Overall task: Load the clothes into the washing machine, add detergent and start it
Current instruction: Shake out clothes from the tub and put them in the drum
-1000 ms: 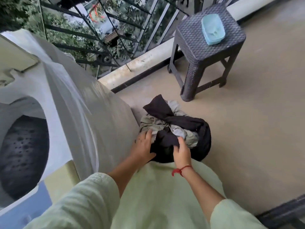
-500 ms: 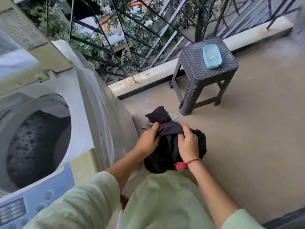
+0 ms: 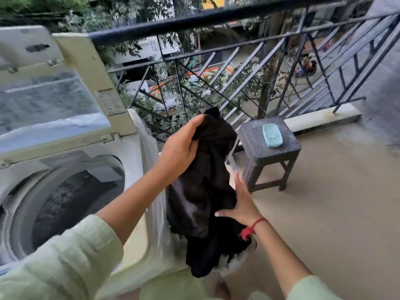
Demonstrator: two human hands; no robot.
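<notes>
Black garment point(image 3: 203, 191) hangs with its long axis vertical beside the washing machine point(image 3: 132, 148); left grip point(image 3: 179, 150) clenches its top end, right grip point(image 3: 242, 204), released, touches its side.

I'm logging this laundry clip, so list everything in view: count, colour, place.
washing machine: one, white, left, lid raised
drum: one, dark grey, inside the machine
black garment: one, black, held up beside the machine
stool: one, dark grey woven, right of the garment
box: one, pale teal, on the stool
railing: one, black, behind machine and stool
left hand: one, grips the garment's top
right hand: one, fingers spread against the garment's side, red thread at the wrist
</notes>
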